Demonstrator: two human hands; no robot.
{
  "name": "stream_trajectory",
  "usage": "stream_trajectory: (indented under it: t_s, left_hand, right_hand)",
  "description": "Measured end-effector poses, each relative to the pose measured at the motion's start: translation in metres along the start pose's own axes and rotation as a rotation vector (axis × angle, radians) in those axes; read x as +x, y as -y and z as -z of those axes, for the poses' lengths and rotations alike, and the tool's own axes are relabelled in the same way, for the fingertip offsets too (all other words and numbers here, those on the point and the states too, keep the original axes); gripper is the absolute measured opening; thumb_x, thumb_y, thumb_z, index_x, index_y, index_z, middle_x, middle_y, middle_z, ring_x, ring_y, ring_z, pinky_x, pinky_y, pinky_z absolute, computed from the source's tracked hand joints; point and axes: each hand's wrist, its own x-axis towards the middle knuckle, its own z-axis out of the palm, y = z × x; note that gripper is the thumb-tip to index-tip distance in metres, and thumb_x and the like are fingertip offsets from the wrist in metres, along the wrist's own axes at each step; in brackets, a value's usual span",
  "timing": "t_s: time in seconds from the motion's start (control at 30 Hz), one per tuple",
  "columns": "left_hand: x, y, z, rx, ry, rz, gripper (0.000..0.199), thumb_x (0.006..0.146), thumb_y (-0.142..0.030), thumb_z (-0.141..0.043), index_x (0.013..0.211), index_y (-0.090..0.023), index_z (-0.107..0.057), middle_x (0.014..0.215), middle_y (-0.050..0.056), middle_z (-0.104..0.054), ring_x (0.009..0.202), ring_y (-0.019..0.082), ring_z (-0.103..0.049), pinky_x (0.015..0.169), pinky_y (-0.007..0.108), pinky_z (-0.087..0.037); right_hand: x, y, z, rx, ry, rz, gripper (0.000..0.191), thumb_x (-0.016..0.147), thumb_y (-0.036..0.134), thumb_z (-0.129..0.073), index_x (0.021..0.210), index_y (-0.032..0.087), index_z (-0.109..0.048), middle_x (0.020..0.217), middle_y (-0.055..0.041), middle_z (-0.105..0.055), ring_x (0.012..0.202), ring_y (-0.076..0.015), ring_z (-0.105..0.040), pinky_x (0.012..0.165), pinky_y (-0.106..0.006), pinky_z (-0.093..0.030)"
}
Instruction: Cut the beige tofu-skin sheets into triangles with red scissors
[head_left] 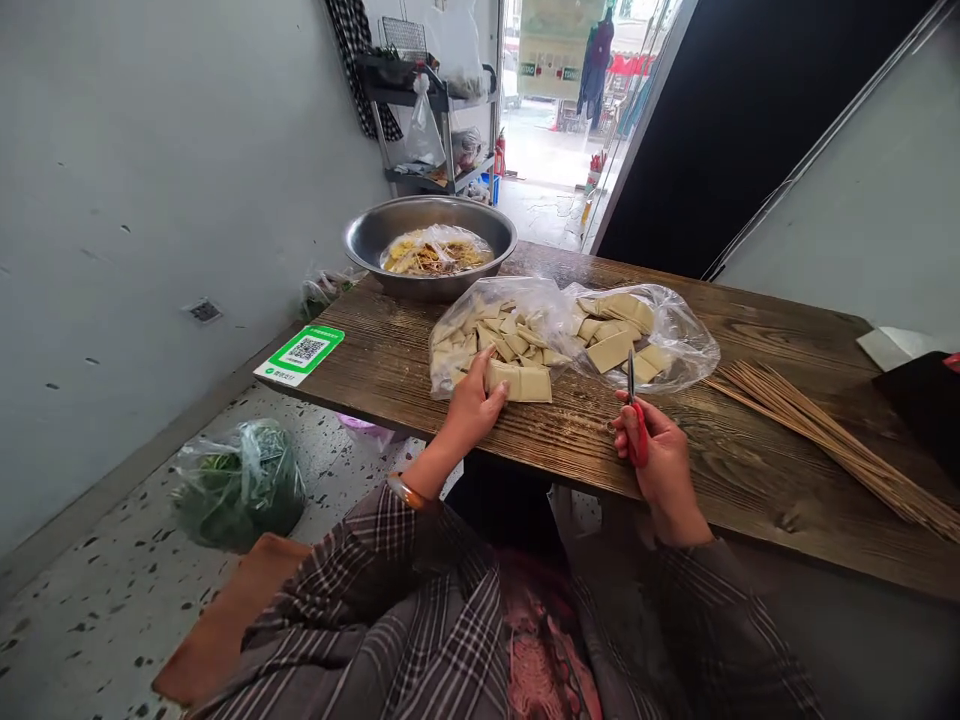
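Note:
My left hand [472, 405] is closed on a flat tan tofu sheet [529, 383], thumb on top, at the front of a clear plastic bag [517, 290]. More cut tan pieces [499, 335] fill that bag. My right hand [660, 455] grips red-handled scissors [639, 440], blades pointing up and away from me. Whether the blades are fully closed is hard to make out. Just beyond the scissors, a second open plastic bag [690, 355] holds larger tofu sheets [611, 350]. A gap separates the scissors from the sheet in my left hand.
A metal basin [356, 240] with bagged yellow food stands at the table's far left. Thin wooden skewers [832, 435] lie on the wooden table [739, 475] to the right. A QR-code card [300, 355] sits at the left corner. A bag of greens [240, 490] rests on the floor.

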Motion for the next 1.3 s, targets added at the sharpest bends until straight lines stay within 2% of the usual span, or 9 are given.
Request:
stream_trajectory:
  t_s: [0.1, 0.2, 0.43, 0.63, 0.7, 0.77, 0.9, 1.1, 1.3]
  left_hand:
    - [0.000, -0.005, -0.009, 0.046, 0.053, -0.027, 0.057, 0.090, -0.025, -0.056, 0.145, -0.018, -0.047, 0.110, 0.009, -0.072, 0.095, 0.022, -0.071, 0.093, 0.037, -0.055]
    - [0.004, -0.010, -0.015, 0.203, 0.077, -0.101, 0.054, 0.086, -0.020, -0.061, 0.139, -0.016, -0.052, 0.132, 0.015, -0.063, 0.124, 0.029, -0.060, 0.108, 0.044, -0.047]
    - [-0.003, -0.020, -0.008, 0.545, 0.114, -0.060, 0.045, 0.088, -0.025, -0.063, 0.132, -0.019, -0.055, 0.133, 0.016, -0.052, 0.115, 0.030, -0.061, 0.098, 0.044, -0.052]
    - [-0.008, -0.022, -0.004, 0.586, 0.001, -0.181, 0.023, 0.081, -0.020, -0.070, 0.103, -0.019, -0.062, 0.139, 0.016, -0.052, 0.126, 0.035, -0.050, 0.104, 0.051, -0.044]
    - [-0.008, -0.019, -0.005, 0.491, 0.024, -0.239, 0.011, 0.084, -0.019, -0.066, 0.094, -0.019, -0.061, 0.126, 0.014, -0.061, 0.121, 0.032, -0.053, 0.102, 0.047, -0.044]
    - [-0.006, -0.015, -0.005, 0.321, 0.080, -0.217, 0.004, 0.086, -0.021, -0.064, 0.087, -0.020, -0.060, 0.100, 0.008, -0.067, 0.100, 0.025, -0.060, 0.090, 0.039, -0.048]
    - [0.002, -0.016, -0.002, -0.085, 0.107, -0.014, 0.011, 0.077, -0.021, -0.069, 0.082, -0.019, -0.059, 0.066, -0.004, -0.054, 0.064, 0.013, -0.049, 0.062, 0.025, -0.040]
    - [0.026, -0.028, 0.011, -0.781, -0.060, 0.282, 0.040, 0.062, -0.036, -0.084, 0.080, -0.019, -0.052, 0.066, -0.005, -0.054, 0.055, 0.008, -0.047, 0.047, 0.019, -0.036]
    - [0.032, -0.036, 0.014, -1.032, -0.202, 0.374, 0.057, 0.051, -0.034, -0.092, 0.092, -0.017, -0.057, 0.078, -0.002, -0.063, 0.059, 0.008, -0.056, 0.047, 0.018, -0.044]
  right_hand:
    - [0.000, 0.000, -0.001, -0.013, -0.013, 0.008, 0.055, 0.074, 0.055, -0.080, 0.113, 0.018, -0.073, 0.072, 0.0012, -0.063, 0.050, -0.0071, -0.052, 0.042, -0.019, -0.043]
    - [0.000, 0.000, -0.001, -0.012, -0.019, 0.013, 0.052, 0.075, 0.054, -0.080, 0.112, 0.018, -0.073, 0.072, 0.0015, -0.062, 0.050, -0.0068, -0.052, 0.042, -0.018, -0.043]
    - [0.001, -0.003, 0.000, -0.032, -0.012, 0.024, 0.052, 0.074, 0.054, -0.081, 0.111, 0.018, -0.073, 0.074, 0.0019, -0.062, 0.051, -0.0065, -0.053, 0.042, -0.018, -0.042]
    - [0.000, -0.002, -0.001, -0.063, -0.015, 0.029, 0.052, 0.075, 0.055, -0.079, 0.111, 0.018, -0.073, 0.073, 0.0021, -0.061, 0.051, -0.0067, -0.052, 0.042, -0.019, -0.042]
    - [0.000, -0.001, -0.001, -0.067, -0.011, 0.031, 0.054, 0.074, 0.055, -0.080, 0.113, 0.018, -0.072, 0.073, 0.0020, -0.061, 0.050, -0.0070, -0.052, 0.042, -0.019, -0.042]
    - [0.000, -0.001, -0.001, -0.078, 0.002, 0.034, 0.055, 0.074, 0.055, -0.080, 0.115, 0.018, -0.072, 0.073, 0.0018, -0.061, 0.050, -0.0073, -0.052, 0.042, -0.019, -0.041]
    - [0.003, 0.006, -0.002, -0.132, 0.086, 0.057, 0.056, 0.078, 0.055, -0.077, 0.121, 0.018, -0.070, 0.076, 0.0010, -0.061, 0.052, -0.0088, -0.052, 0.045, -0.022, -0.044]
    - [0.016, 0.039, -0.014, -0.349, 0.369, 0.200, 0.054, 0.084, 0.055, -0.069, 0.125, 0.019, -0.070, 0.079, -0.0027, -0.065, 0.057, -0.0128, -0.055, 0.051, -0.026, -0.048]
    - [0.039, 0.062, -0.036, -0.683, 0.796, 0.345, 0.042, 0.082, 0.045, -0.072, 0.114, 0.017, -0.077, 0.090, -0.0085, -0.073, 0.079, -0.0206, -0.064, 0.074, -0.034, -0.053]
